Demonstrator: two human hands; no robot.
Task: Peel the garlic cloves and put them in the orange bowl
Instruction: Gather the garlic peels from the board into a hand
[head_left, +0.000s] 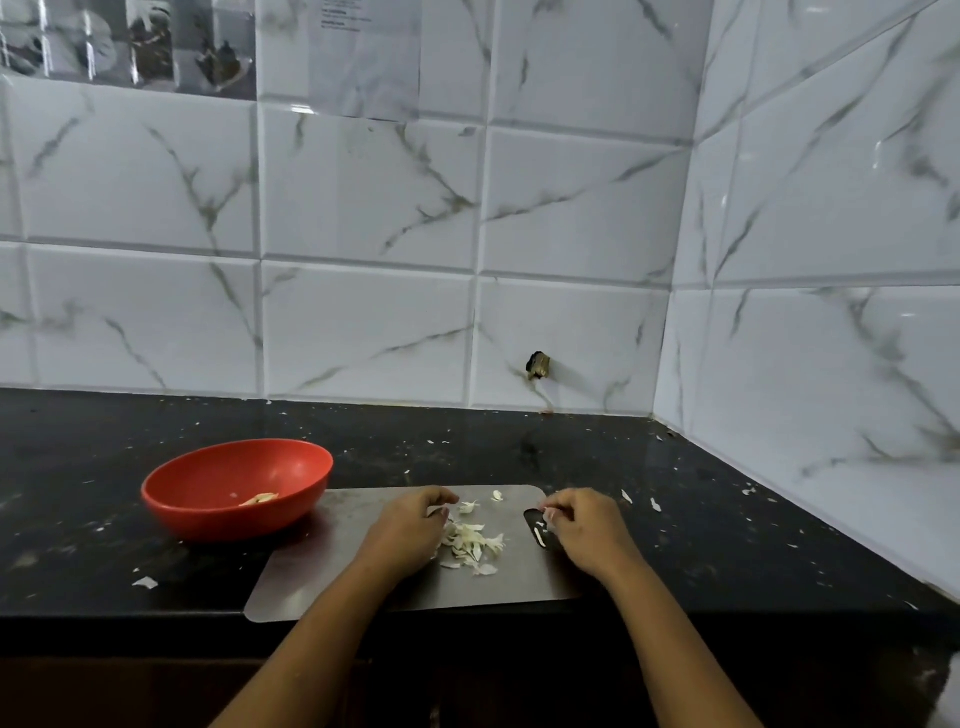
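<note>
The orange bowl (208, 470) stands on the black counter, left of a steel cutting board (332, 571). One peeled garlic clove (260, 499) lies inside it. A heap of white garlic peels (475, 543) sits in the middle of the board. My left hand (410, 527) rests on the board just left of the heap, fingers curled down; what they hold, if anything, is hidden. My right hand (587, 525) is at the board's right end, over its handle hole, and its fingertips pinch a small pale garlic clove (549, 514).
Bits of peel are scattered over the counter (701, 519), with one larger scrap (145, 583) near the front left. White marble-look tiled walls close off the back and right side. The counter's front edge runs just below the board.
</note>
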